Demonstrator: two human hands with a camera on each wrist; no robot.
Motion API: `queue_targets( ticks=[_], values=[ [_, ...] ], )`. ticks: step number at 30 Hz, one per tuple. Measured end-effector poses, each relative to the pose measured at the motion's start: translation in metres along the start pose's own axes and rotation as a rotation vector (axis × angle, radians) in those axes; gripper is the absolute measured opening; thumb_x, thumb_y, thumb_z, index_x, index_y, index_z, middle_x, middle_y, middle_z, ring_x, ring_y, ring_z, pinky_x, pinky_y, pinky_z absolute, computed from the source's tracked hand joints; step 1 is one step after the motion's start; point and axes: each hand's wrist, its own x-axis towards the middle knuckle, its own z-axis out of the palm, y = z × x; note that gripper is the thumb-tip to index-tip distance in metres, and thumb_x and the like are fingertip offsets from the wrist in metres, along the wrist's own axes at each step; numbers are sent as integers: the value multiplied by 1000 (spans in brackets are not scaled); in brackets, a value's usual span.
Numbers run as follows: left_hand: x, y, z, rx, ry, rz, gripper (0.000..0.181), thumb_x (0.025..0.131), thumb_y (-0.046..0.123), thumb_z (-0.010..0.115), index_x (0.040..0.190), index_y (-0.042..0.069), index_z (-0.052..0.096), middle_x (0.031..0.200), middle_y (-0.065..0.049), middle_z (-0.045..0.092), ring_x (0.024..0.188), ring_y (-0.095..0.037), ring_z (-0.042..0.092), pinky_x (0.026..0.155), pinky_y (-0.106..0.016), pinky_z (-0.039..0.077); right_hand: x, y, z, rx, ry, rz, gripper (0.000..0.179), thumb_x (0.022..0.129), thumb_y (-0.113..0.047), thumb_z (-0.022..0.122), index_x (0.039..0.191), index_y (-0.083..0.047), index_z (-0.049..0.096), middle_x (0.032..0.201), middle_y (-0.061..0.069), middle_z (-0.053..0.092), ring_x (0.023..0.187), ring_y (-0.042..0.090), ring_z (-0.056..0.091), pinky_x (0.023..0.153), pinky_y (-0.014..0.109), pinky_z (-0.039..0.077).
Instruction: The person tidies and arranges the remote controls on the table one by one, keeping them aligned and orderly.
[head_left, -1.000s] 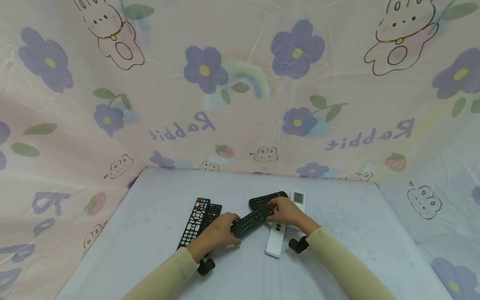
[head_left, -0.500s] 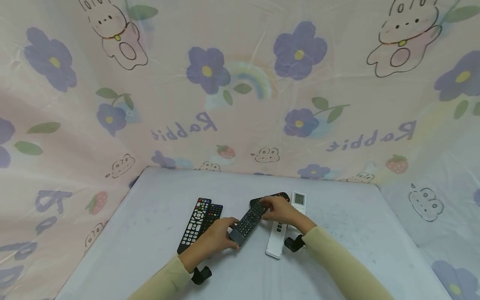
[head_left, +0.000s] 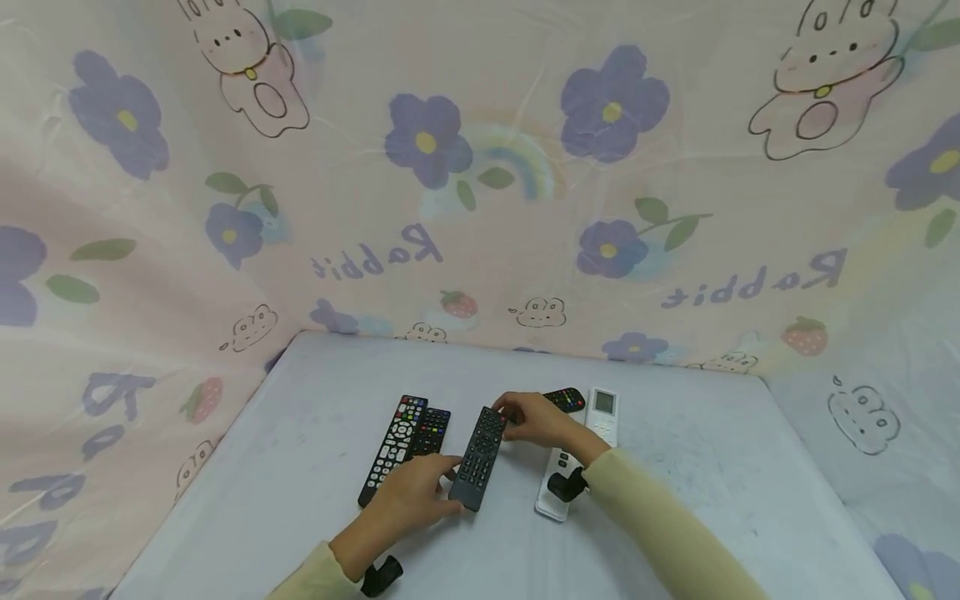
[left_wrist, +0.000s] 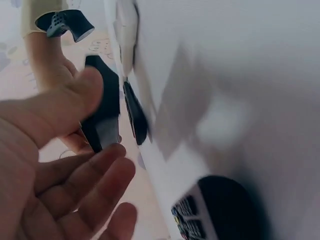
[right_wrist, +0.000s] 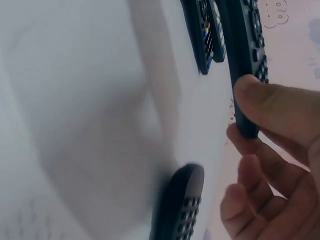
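A dark remote control (head_left: 477, 458) is held up between the two hands, its buttons facing the head camera. My right hand (head_left: 534, 419) pinches its far end, with the thumb on its side in the right wrist view. My left hand (head_left: 411, 493) holds the near end between thumb and fingertips; in the left wrist view the thumb (left_wrist: 85, 92) covers part of the remote. Left of it lie a long black remote with white buttons (head_left: 393, 446) and a shorter black remote (head_left: 432, 429) beside it. Another black remote (head_left: 567, 400) is partly hidden behind my right hand.
To the right lie a white remote with a small screen (head_left: 603, 408) and a white remote end (head_left: 552, 502), partly covered by the right arm. A white-covered table (head_left: 697, 467) carries everything. Behind it hangs a patterned cloth (head_left: 510, 250) with flowers and rabbits.
The held remote has turned from a slant to nearly upright in the head view and shifted slightly left. Both hands moved with it, the left nearer the body. The other remotes stayed put.
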Motion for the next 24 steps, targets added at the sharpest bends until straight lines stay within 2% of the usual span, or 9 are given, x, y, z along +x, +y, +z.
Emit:
queue_targets(
  ticks=[4, 9, 15, 18, 24],
  values=[
    [-6, -5, -2, 132, 65, 39, 65, 67, 48, 83, 120, 15, 65, 96, 6, 71, 81, -6, 63, 63, -23, 49, 6, -7, 5, -17, -49, -16, 42, 82, -15, 74, 121, -16, 62, 103, 1, 69, 73, 10, 53, 65, 25, 46],
    [-10, -15, -2, 228, 103, 77, 72, 63, 57, 82, 121, 19, 65, 103, 7, 69, 89, -10, 60, 72, -30, 52, 14, -11, 11, -51, -77, -39, 41, 83, -16, 74, 122, -17, 62, 107, 1, 68, 80, 10, 54, 70, 27, 47],
    [-8, -20, -2, 301, 103, 94, 75, 62, 64, 78, 123, 21, 65, 113, 4, 67, 102, -18, 60, 85, -41, 48, 21, -16, 18, -85, -108, -21, 39, 86, -17, 72, 123, -15, 61, 109, 3, 67, 85, 13, 57, 74, 29, 49],
    [-7, -21, -3, 324, 95, 87, 74, 63, 67, 76, 122, 23, 65, 115, 4, 66, 104, -19, 58, 84, -42, 44, 24, -20, 21, -105, -120, -3, 39, 87, -17, 70, 124, -13, 61, 111, 5, 65, 86, 13, 58, 76, 29, 50],
    [-5, -26, -5, 368, 96, 121, 70, 63, 68, 76, 118, 25, 67, 109, 7, 65, 99, -16, 56, 81, -39, 41, 30, -27, 27, -145, -157, 36, 39, 88, -13, 68, 126, -10, 60, 115, 8, 63, 92, 17, 61, 82, 32, 52]
  ],
)
